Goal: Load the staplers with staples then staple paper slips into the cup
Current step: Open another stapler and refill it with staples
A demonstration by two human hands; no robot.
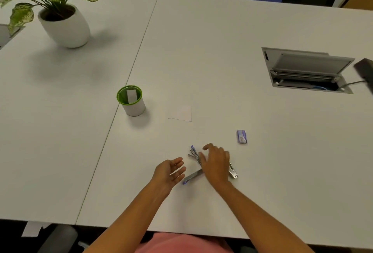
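Metal staplers with blue ends [193,153] lie opened on the white table, partly hidden under my right hand [216,164], which hovers over them with fingers spread and relaxed. My left hand [170,172] is just to their left, palm turned up, fingers straight, holding nothing. A small purple staple box [241,136] lies to the right of the staplers. A white cup with a green rim [132,100] stands farther left and holds one paper slip. A white paper slip [181,113] lies flat between the cup and the staplers.
A potted plant [64,23] stands at the far left. An open cable hatch [306,70] is set into the table at the right, with a dark object [365,71] beside it. A seam [129,75] runs between two tabletops.
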